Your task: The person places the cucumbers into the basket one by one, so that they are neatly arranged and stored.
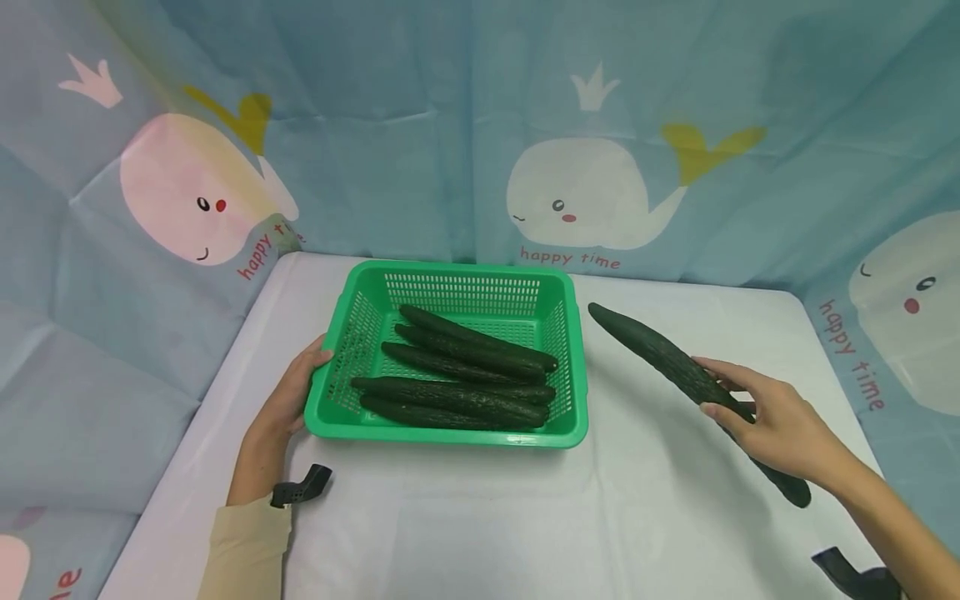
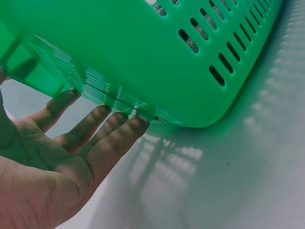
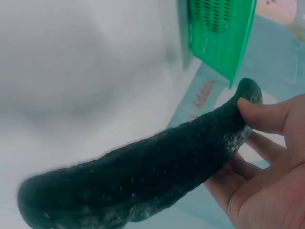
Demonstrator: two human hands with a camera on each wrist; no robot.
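Observation:
My right hand point(image 1: 772, 417) pinches a long dark green cucumber point(image 1: 667, 358) between thumb and fingers, tilted over the table's right side. In the right wrist view this cucumber point(image 3: 143, 167) runs from lower left up to the thumb. At the left end of a green plastic basket point(image 1: 442, 433), my left hand point(image 1: 288, 392) holds the rim. The left wrist view shows the fingers point(image 2: 102, 143) of that hand extended, their tips at the basket's outer wall point(image 2: 143, 62). Several cucumbers point(image 1: 465, 400) lie lengthwise inside the basket.
A white cloth point(image 1: 487, 517) covers the table under the basket. Blue curtains point(image 1: 420, 183) with printed whales hang at the back and both sides. Dark wrist straps point(image 1: 300, 487) sit on both arms.

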